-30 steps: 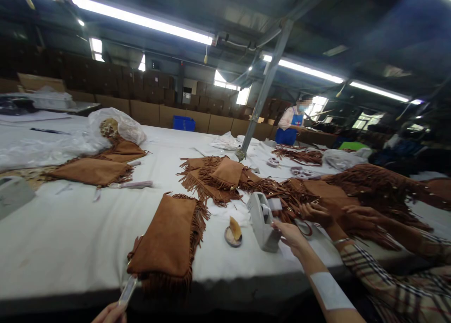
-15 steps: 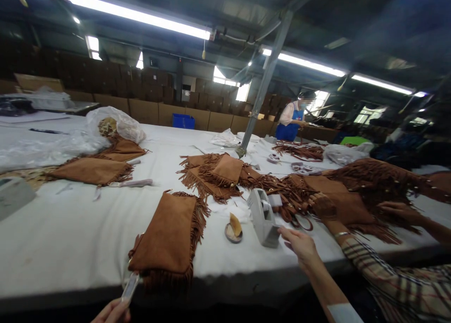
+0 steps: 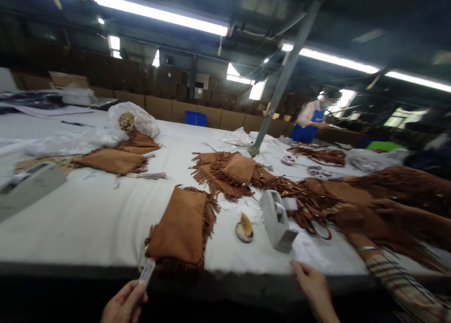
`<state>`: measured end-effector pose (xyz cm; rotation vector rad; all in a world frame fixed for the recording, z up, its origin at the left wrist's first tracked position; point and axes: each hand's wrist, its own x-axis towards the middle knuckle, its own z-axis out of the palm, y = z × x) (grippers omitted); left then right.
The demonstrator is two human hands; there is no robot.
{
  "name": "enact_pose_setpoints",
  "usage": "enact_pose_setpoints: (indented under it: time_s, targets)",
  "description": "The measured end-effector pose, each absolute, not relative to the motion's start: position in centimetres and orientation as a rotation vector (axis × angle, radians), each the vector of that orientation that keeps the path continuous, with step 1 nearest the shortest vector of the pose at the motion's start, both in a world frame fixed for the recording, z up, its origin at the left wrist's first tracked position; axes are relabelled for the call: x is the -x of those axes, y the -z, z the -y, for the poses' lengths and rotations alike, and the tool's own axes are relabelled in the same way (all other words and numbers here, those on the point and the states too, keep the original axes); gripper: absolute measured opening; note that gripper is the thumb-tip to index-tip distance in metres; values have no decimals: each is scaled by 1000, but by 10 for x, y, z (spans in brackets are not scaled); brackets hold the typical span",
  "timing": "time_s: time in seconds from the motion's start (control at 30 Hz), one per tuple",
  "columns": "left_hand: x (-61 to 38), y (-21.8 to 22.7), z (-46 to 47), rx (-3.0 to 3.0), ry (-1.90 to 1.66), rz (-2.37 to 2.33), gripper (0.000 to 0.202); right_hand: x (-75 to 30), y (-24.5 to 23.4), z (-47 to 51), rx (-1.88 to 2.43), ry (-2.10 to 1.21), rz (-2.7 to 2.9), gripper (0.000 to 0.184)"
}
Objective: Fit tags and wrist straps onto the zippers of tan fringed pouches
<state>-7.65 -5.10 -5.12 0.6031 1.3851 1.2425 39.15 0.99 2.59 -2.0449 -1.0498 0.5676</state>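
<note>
A brown suede bag [image 3: 179,224] with fringed edges lies flat near the table's front edge. A pale tag [image 3: 147,271], seemingly in a clear sleeve, extends from the bag's lower left corner, its far end pinched by my left hand [image 3: 125,302]. My right hand [image 3: 313,285] is just below a grey tape dispenser [image 3: 278,224], not touching it. Thumb and forefinger there are pressed together; whatever they hold is too faint to make out. Between bag and dispenser sits a small round dish [image 3: 244,234] with a yellowish piece in it.
More fringed brown bags [image 3: 225,170] and straps are heaped mid-table. On the right, a co-worker's hands and checked sleeve [image 3: 398,276] reach over brown pieces. Another dispenser [image 3: 33,184] stands left. A metal post [image 3: 282,83] rises behind; a person in a blue apron [image 3: 306,126] stands beyond.
My right hand has come away from the dispenser's front end, down toward the table edge. My left hand keeps hold of the tag. The view has swung, so things appear shifted right.
</note>
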Motion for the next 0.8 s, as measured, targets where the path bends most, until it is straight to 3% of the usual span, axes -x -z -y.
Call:
enact_pose_setpoints:
  time_s: [0.17, 0.3, 0.47, 0.8]
  targets:
    - [63, 25, 44, -743, -1369, -1447, 48, -320, -23, -10, 2026, -736, 1403, 47]
    - [62, 24, 42, -811, -1384, -1494, 46, -210, -41, -8, 1565, -1117, 1789, 44]
    - [63, 24, 48, -971, -1384, -1548, 36, -106, -54, -8, 1168, -1317, 1984, 41]
    - [62, 2, 50, -1223, -1296, -1653, 30, -52, -30, -27, 1105, -1402, 1998, 38]
